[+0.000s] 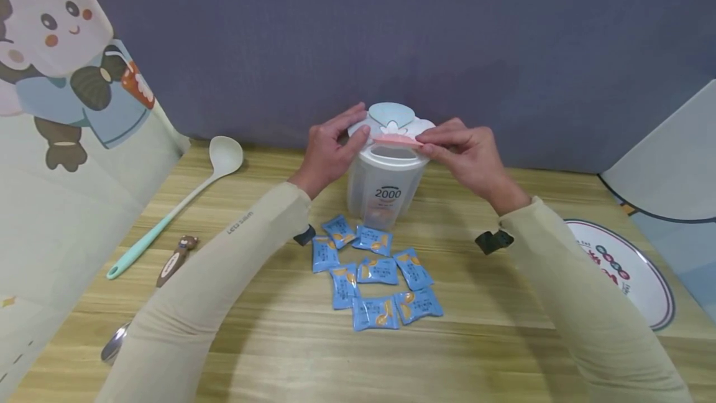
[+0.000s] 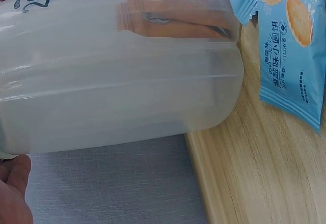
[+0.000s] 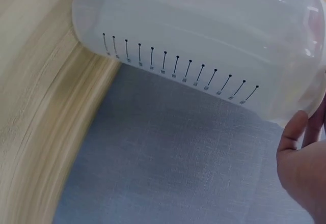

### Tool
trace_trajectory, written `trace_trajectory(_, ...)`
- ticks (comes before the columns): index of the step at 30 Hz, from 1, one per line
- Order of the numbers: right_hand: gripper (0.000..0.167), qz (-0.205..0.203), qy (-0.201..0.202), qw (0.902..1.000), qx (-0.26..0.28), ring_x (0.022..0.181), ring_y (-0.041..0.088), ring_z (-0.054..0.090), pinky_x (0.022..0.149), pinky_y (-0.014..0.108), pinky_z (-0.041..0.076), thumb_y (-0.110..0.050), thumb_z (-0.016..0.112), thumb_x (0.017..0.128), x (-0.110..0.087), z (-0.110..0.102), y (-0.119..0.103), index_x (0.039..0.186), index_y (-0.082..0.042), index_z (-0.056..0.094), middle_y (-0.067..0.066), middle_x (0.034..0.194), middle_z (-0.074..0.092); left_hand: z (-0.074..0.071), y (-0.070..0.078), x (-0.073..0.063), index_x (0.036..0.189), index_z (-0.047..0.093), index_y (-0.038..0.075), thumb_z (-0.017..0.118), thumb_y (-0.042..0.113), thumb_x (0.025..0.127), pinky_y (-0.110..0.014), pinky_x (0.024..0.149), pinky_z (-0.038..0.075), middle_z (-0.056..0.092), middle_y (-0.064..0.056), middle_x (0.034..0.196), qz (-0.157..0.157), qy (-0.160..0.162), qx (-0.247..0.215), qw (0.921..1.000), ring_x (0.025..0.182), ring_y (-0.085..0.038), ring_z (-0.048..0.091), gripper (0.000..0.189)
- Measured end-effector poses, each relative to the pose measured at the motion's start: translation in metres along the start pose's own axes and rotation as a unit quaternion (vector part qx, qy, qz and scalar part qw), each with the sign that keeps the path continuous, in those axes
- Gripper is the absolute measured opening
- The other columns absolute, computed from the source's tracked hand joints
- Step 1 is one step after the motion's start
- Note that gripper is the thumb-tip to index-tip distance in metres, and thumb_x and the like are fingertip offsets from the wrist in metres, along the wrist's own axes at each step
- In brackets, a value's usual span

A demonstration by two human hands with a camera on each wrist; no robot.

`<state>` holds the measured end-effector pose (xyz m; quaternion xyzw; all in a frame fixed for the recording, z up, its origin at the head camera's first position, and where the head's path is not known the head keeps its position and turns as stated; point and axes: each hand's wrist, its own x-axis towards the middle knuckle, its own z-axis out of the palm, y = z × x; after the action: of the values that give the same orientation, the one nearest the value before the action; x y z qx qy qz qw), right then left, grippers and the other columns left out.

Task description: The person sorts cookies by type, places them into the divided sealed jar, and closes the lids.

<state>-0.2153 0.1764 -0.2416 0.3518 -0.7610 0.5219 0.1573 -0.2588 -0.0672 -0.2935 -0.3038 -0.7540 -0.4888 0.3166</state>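
A tall translucent storage container marked 2000 stands near the back of the table. At its top is a white, cloud-edged lid with a light blue flap and a pink front edge. My left hand holds the lid's left side, thumb in front and fingers behind. On the other side, my right hand pinches the right end of the pink edge between thumb and fingers. Orange packets lie at the container's bottom, seen through its wall in the left wrist view.
Several blue biscuit packets lie in front of the container. At left are a ladle with a mint handle and a spoon with a brown bear handle, partly behind my sleeve. A white plate sits at right. A grey-blue partition rises behind.
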Motion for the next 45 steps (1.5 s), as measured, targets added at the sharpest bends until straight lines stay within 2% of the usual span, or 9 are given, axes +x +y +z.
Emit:
trace_trajectory(5,0.016,-0.032,-0.013,0.9993,-0.011,0.089,0.017,0.053,0.076,0.026,0.042,0.015,0.069,0.077,-0.003,-0.002,0.014,0.091,0.008,0.072,0.014,0.093,0.07,-0.001,0.001,-0.001,0.116,0.064,-0.003,0.061,0.016,0.092,-0.023,0.097,0.041,0.057,-0.011,0.129,0.001,0.001,-0.004,1.0,0.119,-0.006,0.049,0.031)
trace_trajectory(9,0.019,-0.042,-0.023,0.9988,0.013,0.09,0.02,0.051,0.078,0.028,0.039,0.018,0.068,0.076,-0.005,-0.003,0.025,0.091,0.008,0.072,0.013,0.095,0.07,-0.002,0.003,-0.002,0.117,0.064,-0.002,0.06,0.017,0.092,-0.023,0.097,0.041,0.056,-0.01,0.129,-0.004,-0.002,-0.004,1.0,0.12,-0.006,0.049,0.032)
trace_trajectory(13,0.019,-0.046,-0.025,0.9976,0.045,0.09,0.022,0.051,0.081,0.03,0.038,0.022,0.065,0.076,-0.008,0.0,0.02,0.092,0.012,0.07,0.018,0.094,0.069,-0.003,0.004,-0.003,0.117,0.064,-0.002,0.06,0.018,0.093,-0.023,0.097,0.04,0.056,-0.01,0.13,-0.01,-0.008,-0.003,0.9999,0.12,-0.006,0.048,0.032)
trace_trajectory(17,0.015,-0.017,-0.016,0.9983,0.054,0.091,0.022,0.05,0.081,0.029,0.04,0.02,0.062,0.08,-0.009,0.005,0.003,0.093,0.015,0.067,0.018,0.093,0.069,-0.004,0.004,-0.006,0.118,0.063,-0.002,0.06,0.018,0.093,-0.022,0.097,0.04,0.055,-0.01,0.131,-0.011,-0.012,-0.002,0.9999,0.12,-0.005,0.048,0.032)
trace_trajectory(24,0.013,0.031,0.004,0.9995,0.01,0.09,0.019,0.051,0.075,0.027,0.042,0.009,0.065,0.085,-0.009,0.017,-0.016,0.097,0.012,0.069,0.012,0.094,0.068,-0.005,0.002,-0.009,0.119,0.063,-0.001,0.059,0.02,0.093,-0.022,0.097,0.04,0.055,-0.009,0.131,-0.011,-0.017,0.004,0.9998,0.121,-0.004,0.047,0.033)
trace_trajectory(28,0.012,0.029,0.005,0.9995,-0.013,0.088,0.018,0.049,0.076,0.03,0.036,0.004,0.067,0.085,-0.009,0.021,-0.01,0.095,0.005,0.072,0.009,0.094,0.07,-0.006,0.002,-0.01,0.12,0.062,-0.001,0.06,0.021,0.093,-0.021,0.096,0.041,0.054,-0.009,0.132,-0.016,-0.023,0.001,0.9996,0.121,-0.004,0.046,0.034)
trace_trajectory(36,0.011,0.01,0.005,0.9978,-0.065,0.081,0.028,0.044,0.072,0.027,0.03,0.009,0.071,0.079,-0.008,0.029,-0.023,0.09,0.01,0.071,0.021,0.092,0.069,-0.005,0.0,-0.011,0.12,0.062,0.0,0.06,0.022,0.093,-0.021,0.096,0.04,0.054,-0.007,0.133,-0.025,-0.027,0.005,0.9993,0.121,-0.002,0.045,0.035)
trace_trajectory(40,0.011,0.01,0.005,0.9968,-0.08,0.081,0.025,0.044,0.071,0.027,0.029,0.008,0.073,0.078,-0.007,0.03,-0.023,0.088,0.009,0.072,0.022,0.092,0.068,-0.005,0.001,-0.011,0.122,0.062,0.001,0.06,0.024,0.093,-0.02,0.096,0.039,0.053,-0.005,0.134,-0.041,-0.032,0.006,0.9986,0.122,-0.002,0.044,0.037)
trace_trajectory(45,0.01,-0.004,0.003,0.9964,-0.085,0.079,0.027,0.045,0.071,0.026,0.027,0.009,0.073,0.076,-0.006,0.029,-0.022,0.086,0.009,0.072,0.024,0.09,0.068,-0.004,0.002,-0.01,0.122,0.061,0.0,0.06,0.023,0.093,-0.02,0.096,0.039,0.052,-0.007,0.134,-0.037,-0.033,0.006,0.9988,0.122,-0.002,0.044,0.037)
